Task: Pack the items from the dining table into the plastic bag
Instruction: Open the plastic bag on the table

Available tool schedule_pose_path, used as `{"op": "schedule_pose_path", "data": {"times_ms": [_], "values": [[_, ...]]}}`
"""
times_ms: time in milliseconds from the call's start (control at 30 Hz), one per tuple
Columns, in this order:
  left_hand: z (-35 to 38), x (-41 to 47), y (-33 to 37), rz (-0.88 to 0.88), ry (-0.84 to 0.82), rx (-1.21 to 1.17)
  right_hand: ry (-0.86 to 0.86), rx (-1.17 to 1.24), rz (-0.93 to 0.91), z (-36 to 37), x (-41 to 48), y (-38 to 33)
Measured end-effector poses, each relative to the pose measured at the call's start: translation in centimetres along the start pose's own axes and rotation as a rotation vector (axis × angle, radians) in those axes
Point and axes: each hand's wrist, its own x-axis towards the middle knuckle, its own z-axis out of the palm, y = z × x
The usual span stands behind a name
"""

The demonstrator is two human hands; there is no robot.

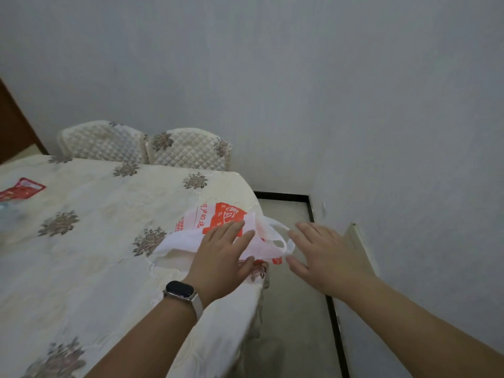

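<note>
Both forearms are reaching out from below, the left one wearing a dark-faced smartwatch on a pale strap (182, 293). Its left hand (222, 253) is lying fingers spread and flat on the thin white plastic bag with red printing (215, 227), pressing it onto the cream embroidered tablecloth of the dining table (95, 241). Just right of that, the right hand (324, 255) is hovering open, fingertips near the bag's looped handles (283, 238), gripping nothing that I can see. The film is looking crinkled, limp and slippery, its mouth not yet opened. Far to the left of both hands, a flat red glossy packet (21, 189) is waiting, so packing appears barely begun.
</note>
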Motion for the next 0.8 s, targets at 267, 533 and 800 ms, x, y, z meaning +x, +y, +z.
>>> {"op": "schedule_pose_path", "data": {"times_ms": [267,533,800], "values": [[5.1,4.8,2.5,-0.134,-0.097,0.038,-0.098,0.167,-0.078,6.0,4.8,6.1],[10.7,12.6,6.5,-0.338,-0.165,0.07,-0.194,0.269,-0.208,11.9,10.1,17.3],[12.8,14.5,7.8,-0.61,-0.136,0.169,-0.268,0.379,-0.406,14.9,15.1,19.7]]}}
